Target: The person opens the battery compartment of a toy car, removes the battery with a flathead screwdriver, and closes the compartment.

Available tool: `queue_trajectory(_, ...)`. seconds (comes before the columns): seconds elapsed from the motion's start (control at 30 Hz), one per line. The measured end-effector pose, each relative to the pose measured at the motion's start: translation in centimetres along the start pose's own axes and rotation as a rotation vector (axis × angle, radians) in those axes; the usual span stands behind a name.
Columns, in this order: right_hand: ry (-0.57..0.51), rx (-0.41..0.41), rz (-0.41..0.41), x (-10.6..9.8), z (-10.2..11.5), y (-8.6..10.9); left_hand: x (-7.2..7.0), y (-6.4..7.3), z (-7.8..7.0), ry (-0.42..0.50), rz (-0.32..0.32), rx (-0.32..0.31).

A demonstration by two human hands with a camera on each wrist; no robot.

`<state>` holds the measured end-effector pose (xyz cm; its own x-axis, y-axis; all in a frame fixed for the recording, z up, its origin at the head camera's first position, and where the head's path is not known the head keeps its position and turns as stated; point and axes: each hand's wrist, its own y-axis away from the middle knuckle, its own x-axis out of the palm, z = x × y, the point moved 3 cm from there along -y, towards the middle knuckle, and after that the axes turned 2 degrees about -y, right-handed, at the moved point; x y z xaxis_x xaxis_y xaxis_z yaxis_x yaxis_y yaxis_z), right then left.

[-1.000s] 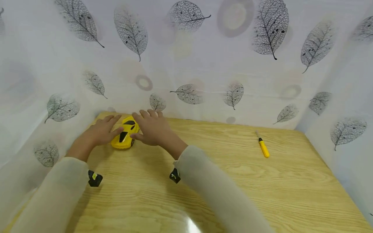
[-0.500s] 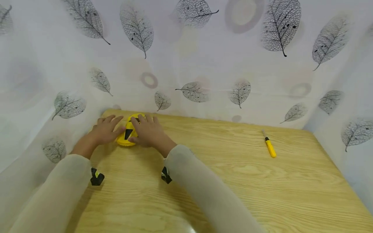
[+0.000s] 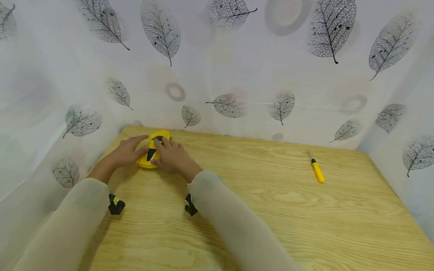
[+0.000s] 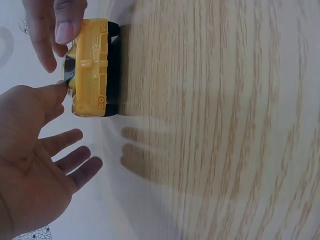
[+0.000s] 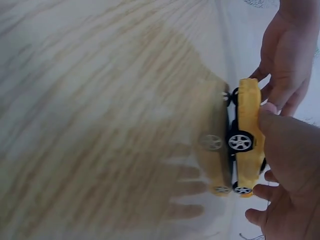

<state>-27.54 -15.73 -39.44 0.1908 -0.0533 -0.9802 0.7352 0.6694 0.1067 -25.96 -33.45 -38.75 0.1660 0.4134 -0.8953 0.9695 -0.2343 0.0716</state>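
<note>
A yellow toy car (image 3: 152, 153) with black windows stands on its wheels at the table's far left corner. My left hand (image 3: 126, 152) is on its left side; in the left wrist view the thumb of this hand (image 4: 25, 150) reaches the windscreen and the other fingers spread loosely in the air. The right hand (image 3: 173, 156) lies over the car's right side, fingers stretched across the roof and thumb near the hood. In the right wrist view the car's side and silver-spoked wheels (image 5: 241, 142) show beside the right hand (image 5: 295, 175).
A screwdriver (image 3: 318, 172) with a yellow handle lies on the right part of the wood-grain table (image 3: 271, 210). White sheeting (image 3: 217, 75) printed with leaves rises behind the table and along both sides.
Both hands have closed in on the toy car; the right hand has come left, its fingers now over the roof. The whole view has shifted slightly, moving the scene rightward.
</note>
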Motion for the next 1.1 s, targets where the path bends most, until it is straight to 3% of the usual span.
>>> queue_trajectory(0.23,-0.124,-0.036,0.004,1.2,-0.7,-0.6,0.2,0.0,0.0,0.268,0.033,-0.100)
queue_trajectory(0.4,-0.232,-0.049,0.009,1.2,-0.6,-0.9,0.5,0.1,0.6,0.377,0.033,-0.135)
queue_trajectory(0.6,-0.293,-0.072,0.007,1.1,-0.4,-1.0,0.6,0.4,0.8,0.412,0.029,-0.146)
queue_trajectory(1.1,-0.202,-0.121,-0.065,0.8,-1.9,0.5,1.4,-0.4,0.1,0.518,0.077,-0.133)
